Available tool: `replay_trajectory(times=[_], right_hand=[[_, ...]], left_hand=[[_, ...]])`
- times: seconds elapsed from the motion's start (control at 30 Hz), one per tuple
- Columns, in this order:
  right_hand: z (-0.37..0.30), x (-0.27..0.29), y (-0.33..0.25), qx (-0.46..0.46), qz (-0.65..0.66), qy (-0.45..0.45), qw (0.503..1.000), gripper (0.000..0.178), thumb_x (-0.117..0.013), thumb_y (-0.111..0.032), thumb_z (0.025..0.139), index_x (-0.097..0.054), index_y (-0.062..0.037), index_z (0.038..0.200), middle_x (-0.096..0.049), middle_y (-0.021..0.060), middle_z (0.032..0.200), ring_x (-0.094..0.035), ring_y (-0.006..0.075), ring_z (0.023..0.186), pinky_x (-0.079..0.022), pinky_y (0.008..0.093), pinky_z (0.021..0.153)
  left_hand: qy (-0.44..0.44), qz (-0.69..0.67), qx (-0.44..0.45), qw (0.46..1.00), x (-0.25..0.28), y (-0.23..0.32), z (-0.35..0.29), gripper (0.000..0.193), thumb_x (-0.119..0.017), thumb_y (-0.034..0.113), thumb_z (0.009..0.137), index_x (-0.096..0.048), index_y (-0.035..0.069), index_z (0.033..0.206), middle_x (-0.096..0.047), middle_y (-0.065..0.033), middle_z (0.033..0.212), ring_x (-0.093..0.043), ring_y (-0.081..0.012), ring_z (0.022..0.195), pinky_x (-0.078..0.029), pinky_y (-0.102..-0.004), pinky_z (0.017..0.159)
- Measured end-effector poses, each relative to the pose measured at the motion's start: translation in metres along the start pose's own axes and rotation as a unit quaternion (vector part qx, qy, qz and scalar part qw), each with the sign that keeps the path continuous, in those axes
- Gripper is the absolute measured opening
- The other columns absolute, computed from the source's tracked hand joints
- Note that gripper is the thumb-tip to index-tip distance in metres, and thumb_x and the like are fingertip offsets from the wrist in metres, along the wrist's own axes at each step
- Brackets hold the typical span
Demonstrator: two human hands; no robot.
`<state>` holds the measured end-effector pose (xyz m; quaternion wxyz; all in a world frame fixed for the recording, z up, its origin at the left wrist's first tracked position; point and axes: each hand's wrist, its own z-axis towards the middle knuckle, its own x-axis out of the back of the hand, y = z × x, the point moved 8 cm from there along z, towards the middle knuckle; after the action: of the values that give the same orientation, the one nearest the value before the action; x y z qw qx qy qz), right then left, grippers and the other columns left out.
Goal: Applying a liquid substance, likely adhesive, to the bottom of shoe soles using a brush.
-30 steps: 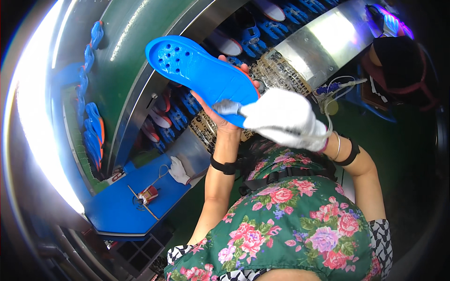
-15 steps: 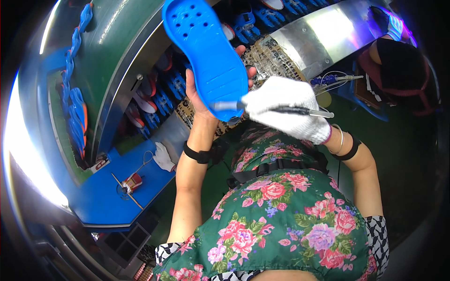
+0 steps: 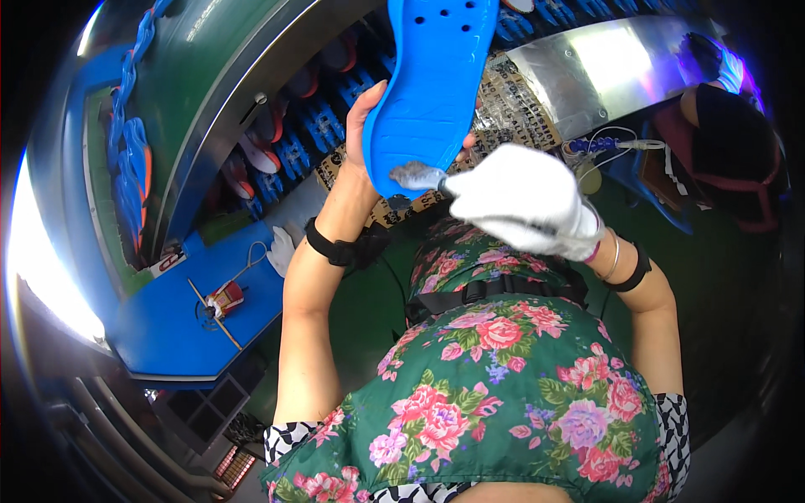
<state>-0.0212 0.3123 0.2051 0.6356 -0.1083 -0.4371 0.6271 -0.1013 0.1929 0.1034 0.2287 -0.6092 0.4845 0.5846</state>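
Head view, looking down: a bare left hand (image 3: pixel 362 138) is raised, its fingers wrapped around the edge of a blue shoe sole (image 3: pixel 432 84) held upright above a floral apron (image 3: pixel 503 377). The right hand (image 3: pixel 524 201), in a white glove, is closed on a brush (image 3: pixel 417 176) whose grey bristles touch the sole's lower end. A blue table (image 3: pixel 168 323) lies to the left

Left-edge glare, fisheye bending, dark rim
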Motion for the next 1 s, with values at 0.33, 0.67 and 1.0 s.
replay_trajectory(times=[0.33, 0.67, 1.0], right_hand=[[-0.001, -0.011, 0.021, -0.149, 0.165, 0.002, 0.975, 0.014, -0.081, 0.0, 0.074, -0.076, -0.0039, 0.087, -0.076, 0.0142, 0.093, -0.073, 0.0231, 0.086, -0.057, 0.0339, 0.078], [0.031, 0.049, 0.069, -0.195, 0.078, 0.128, 0.969, 0.021, -0.076, 0.003, 0.081, -0.076, 0.0004, 0.102, -0.074, 0.0135, 0.102, -0.072, 0.0217, 0.094, -0.057, 0.0331, 0.086], [0.03, 0.019, 0.055, -0.263, 0.378, 0.14, 0.877, 0.018, -0.075, 0.004, 0.078, -0.076, 0.0014, 0.096, -0.074, 0.0159, 0.102, -0.071, 0.0236, 0.094, -0.056, 0.0337, 0.085]], left_hand=[[-0.042, -0.006, 0.02, 0.999, 0.005, 0.005, 0.003, 0.095, -0.058, 0.061, 0.087, -0.029, -0.001, 0.154, -0.047, -0.0279, 0.142, -0.058, -0.0468, 0.111, -0.053, -0.0544, 0.091], [0.02, -0.16, -0.056, 0.985, 0.021, -0.023, -0.015, 0.085, -0.05, 0.062, 0.094, -0.033, 0.005, 0.154, -0.051, -0.0275, 0.141, -0.059, -0.0517, 0.114, -0.052, -0.0613, 0.091], [-0.044, -0.027, -0.267, 0.962, -0.02, 0.018, -0.098, 0.119, -0.07, 0.073, 0.076, -0.021, 0.001, 0.156, -0.039, -0.0313, 0.149, -0.049, -0.0524, 0.128, -0.048, -0.0677, 0.098]])
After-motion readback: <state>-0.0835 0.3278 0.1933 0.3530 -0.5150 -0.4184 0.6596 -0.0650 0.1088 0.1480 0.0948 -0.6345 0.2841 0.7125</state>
